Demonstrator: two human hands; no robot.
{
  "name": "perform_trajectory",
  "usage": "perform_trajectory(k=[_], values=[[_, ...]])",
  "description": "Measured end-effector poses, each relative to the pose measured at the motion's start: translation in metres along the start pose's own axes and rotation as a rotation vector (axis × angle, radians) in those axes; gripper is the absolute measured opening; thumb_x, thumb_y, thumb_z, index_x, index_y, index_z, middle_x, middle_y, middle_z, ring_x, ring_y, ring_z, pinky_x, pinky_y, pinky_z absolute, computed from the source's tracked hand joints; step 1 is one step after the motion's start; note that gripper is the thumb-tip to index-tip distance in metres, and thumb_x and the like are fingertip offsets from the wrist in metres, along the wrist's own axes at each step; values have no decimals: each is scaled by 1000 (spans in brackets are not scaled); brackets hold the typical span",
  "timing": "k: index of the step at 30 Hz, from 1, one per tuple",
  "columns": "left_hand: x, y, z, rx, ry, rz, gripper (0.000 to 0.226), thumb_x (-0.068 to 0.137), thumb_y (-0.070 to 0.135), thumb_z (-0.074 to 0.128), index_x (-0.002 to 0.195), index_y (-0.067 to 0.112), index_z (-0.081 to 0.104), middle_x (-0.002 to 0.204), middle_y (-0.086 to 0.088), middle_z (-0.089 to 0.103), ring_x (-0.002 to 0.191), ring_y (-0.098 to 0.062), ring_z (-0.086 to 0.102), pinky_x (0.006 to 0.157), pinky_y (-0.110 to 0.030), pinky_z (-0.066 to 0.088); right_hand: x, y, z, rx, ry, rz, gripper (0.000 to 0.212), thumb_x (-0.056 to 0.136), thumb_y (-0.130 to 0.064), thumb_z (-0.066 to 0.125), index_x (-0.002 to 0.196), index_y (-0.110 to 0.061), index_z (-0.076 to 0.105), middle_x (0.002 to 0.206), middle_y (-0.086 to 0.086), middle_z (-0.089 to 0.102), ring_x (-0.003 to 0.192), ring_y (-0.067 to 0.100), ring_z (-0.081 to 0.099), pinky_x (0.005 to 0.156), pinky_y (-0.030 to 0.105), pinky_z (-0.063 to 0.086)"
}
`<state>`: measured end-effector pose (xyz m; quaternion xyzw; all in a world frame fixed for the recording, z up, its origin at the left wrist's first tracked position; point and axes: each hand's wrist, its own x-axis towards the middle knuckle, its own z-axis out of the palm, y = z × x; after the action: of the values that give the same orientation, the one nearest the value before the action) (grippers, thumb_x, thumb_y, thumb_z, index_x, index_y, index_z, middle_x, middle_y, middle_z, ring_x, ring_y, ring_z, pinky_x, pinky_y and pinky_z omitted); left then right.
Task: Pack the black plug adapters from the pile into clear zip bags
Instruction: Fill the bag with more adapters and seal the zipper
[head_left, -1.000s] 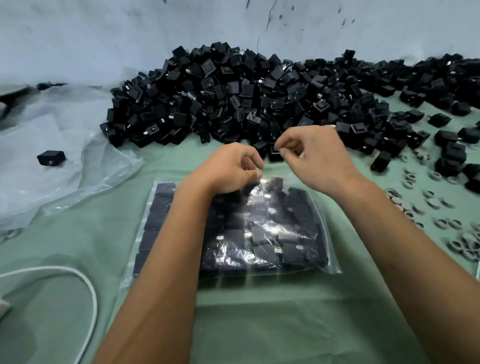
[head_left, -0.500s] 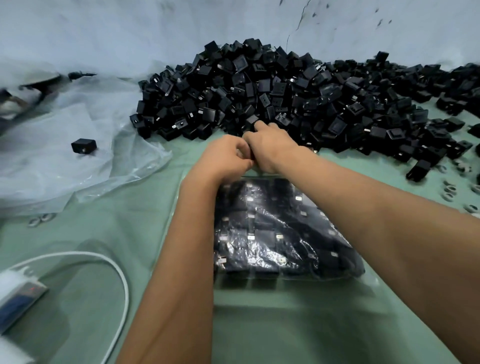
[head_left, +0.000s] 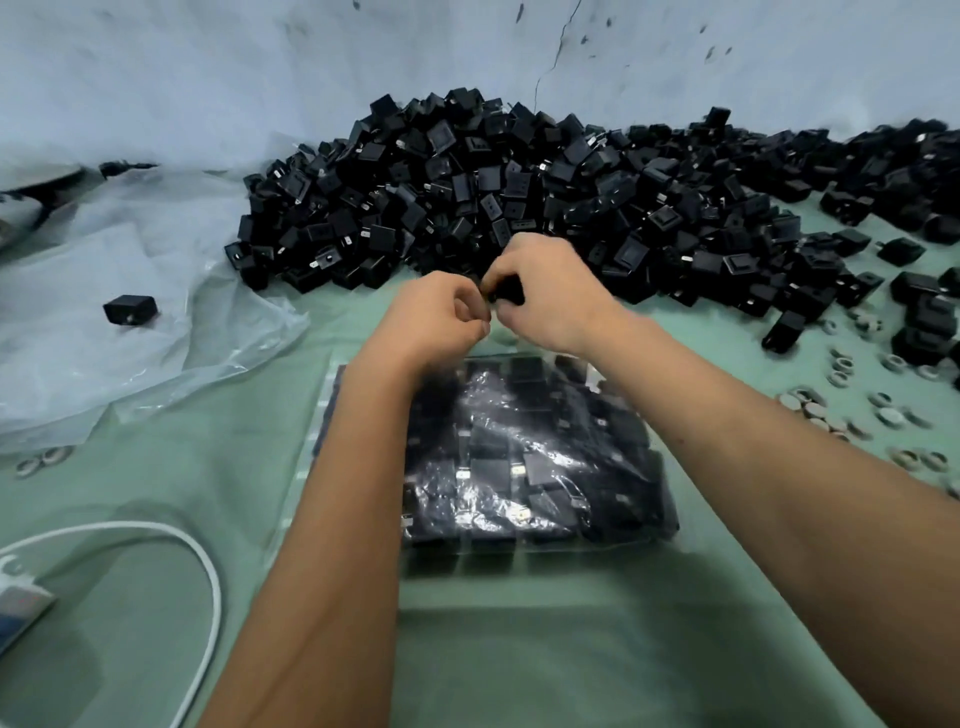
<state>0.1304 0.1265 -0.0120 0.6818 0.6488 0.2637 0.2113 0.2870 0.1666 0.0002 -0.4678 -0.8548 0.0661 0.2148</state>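
Note:
A large pile of black plug adapters (head_left: 519, 182) lies against the wall at the back of the green table. In front of it lies a clear zip bag (head_left: 545, 467) filled with rows of adapters, partly hidden by my forearms. My right hand (head_left: 556, 296) grips one black adapter (head_left: 508, 291) just above the bag's far edge. My left hand (head_left: 431, 317) is right beside it with curled fingers that pinch at the bag's mouth, fingertips almost touching the adapter. The clear rim itself is hard to make out.
Crumpled clear plastic sheeting (head_left: 156, 364) covers the left side, with a lone adapter (head_left: 130, 310) on it. A white cable (head_left: 205, 561) loops at the lower left beside a small box (head_left: 21, 608). Several small grey rings (head_left: 831, 410) are scattered at the right.
My right hand reached to the pile's front edge and came back holding an adapter. My left hand stayed at the bag's mouth. The view shifted slightly.

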Motion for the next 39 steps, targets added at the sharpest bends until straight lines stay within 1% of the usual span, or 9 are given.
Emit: perform_trajectory(k=[3, 6, 10, 13, 19, 23, 27, 33, 39], values=[[0, 22, 15, -16, -33, 156, 11, 92, 13, 71, 90, 24, 72, 90, 9, 70, 87, -8, 64, 81, -25, 51, -30, 25, -21, 179, 224, 123, 31, 85, -4, 69, 109, -20, 81, 114, 2, 66, 108, 15, 64, 98, 21, 47], [-3, 48, 37, 8, -100, 344, 19, 94, 8, 69, 104, 24, 75, 103, 6, 66, 105, -13, 60, 94, -24, 45, -74, 52, -31, 368, 325, 283, 36, 84, -3, 74, 108, -28, 80, 110, -7, 67, 103, 9, 66, 99, 27, 53], [-10, 67, 63, 83, -199, 460, 37, 100, 7, 59, 117, 37, 73, 122, 0, 55, 123, -20, 38, 107, -30, 29, -125, 76, -22, 504, 368, 420, 11, 92, -20, 75, 96, -29, 81, 95, -13, 76, 94, 5, 70, 95, 39, 57], [-12, 68, 71, 121, -222, 483, 42, 101, 5, 54, 118, 38, 74, 124, 2, 51, 126, -17, 33, 112, -31, 28, -137, 84, -14, 522, 374, 450, 24, 93, -14, 73, 109, -31, 77, 101, -13, 77, 99, 3, 71, 101, 36, 55], [-11, 66, 69, 136, -158, 515, 28, 96, 7, 65, 97, 34, 76, 122, 5, 54, 125, -15, 33, 109, -30, 31, -139, 94, -12, 350, 275, 455, 50, 81, -7, 84, 129, -15, 70, 129, 0, 66, 118, 13, 65, 109, 26, 48], [-10, 66, 64, 149, -128, 522, 17, 92, 12, 74, 96, 29, 77, 120, 5, 56, 122, -18, 36, 105, -28, 32, -140, 97, -15, 377, 223, 498, 44, 76, -9, 90, 117, -15, 76, 124, -2, 62, 96, 1, 63, 89, 0, 41], [-11, 69, 62, 166, -92, 544, 15, 88, 14, 79, 96, 26, 79, 116, 5, 58, 118, -19, 41, 102, -28, 35, -143, 94, -19, 449, 231, 409, 44, 75, -10, 90, 115, -24, 78, 107, -9, 65, 89, 4, 63, 82, 18, 51], [-13, 72, 58, 160, -55, 553, 12, 85, 15, 81, 92, 25, 79, 114, 6, 60, 114, -17, 45, 100, -31, 39, -138, 92, -10, 556, 221, 349, 46, 78, 1, 85, 119, -16, 77, 99, -1, 67, 75, 8, 59, 73, 20, 51], [-14, 74, 58, 166, -54, 548, 12, 86, 16, 81, 90, 26, 78, 113, 7, 61, 113, -17, 48, 99, -36, 42, -139, 92, -3, 539, 210, 384, 44, 78, -4, 88, 114, -26, 76, 79, -19, 69, 62, -2, 60, 64, 12, 47]])
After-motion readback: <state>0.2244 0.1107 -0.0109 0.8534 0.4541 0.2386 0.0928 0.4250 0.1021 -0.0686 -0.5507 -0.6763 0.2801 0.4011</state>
